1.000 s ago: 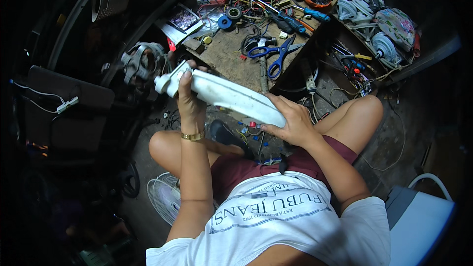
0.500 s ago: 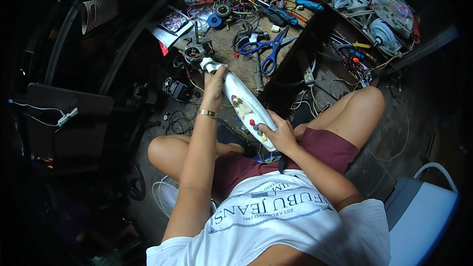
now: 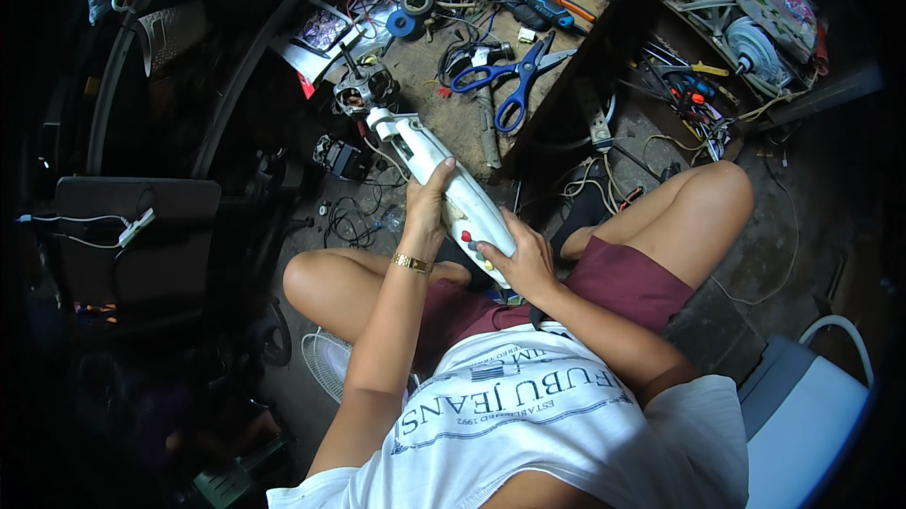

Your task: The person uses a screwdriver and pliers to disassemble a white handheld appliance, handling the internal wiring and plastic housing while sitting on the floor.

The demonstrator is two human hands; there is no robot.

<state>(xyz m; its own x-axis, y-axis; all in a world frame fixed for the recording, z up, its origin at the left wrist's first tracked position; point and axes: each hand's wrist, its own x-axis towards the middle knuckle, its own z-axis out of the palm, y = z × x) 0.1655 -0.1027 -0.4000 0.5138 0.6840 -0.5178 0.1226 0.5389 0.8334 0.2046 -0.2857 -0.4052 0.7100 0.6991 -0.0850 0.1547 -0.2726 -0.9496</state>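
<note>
My left hand [image 3: 431, 193] grips the middle of a long white plastic housing [image 3: 464, 196], thumb along its top. My right hand [image 3: 524, 254] is closed on its lower end, thumb beside red, grey and yellow buttons [image 3: 467, 237]. The housing slants from upper left to lower right over my crossed legs; its upper end has an open recess and a knob-like collar. Just beyond that end sits a metal motor [image 3: 363, 89] with an upright shaft, at the wooden worktop's [image 3: 439, 122] near edge. Blue-handled scissors [image 3: 514, 89] lie to the right.
Wires, tape rolls [image 3: 415, 1], screwdrivers [image 3: 538, 9] and clutter cover the worktop's back. Right are a tool-filled compartment [image 3: 684, 94], white plastic parts [image 3: 746, 42] and a white-grey appliance [image 3: 802, 396]. A dark panel [image 3: 137, 235] stands left; cables [image 3: 349, 226] and a fan [image 3: 326, 358] lie low.
The housing has turned steeper, showing its buttons, then dropped slightly toward me. My left hand has shifted down to its middle. The motor, blurred farther left a second ago, now sits at the worktop's edge.
</note>
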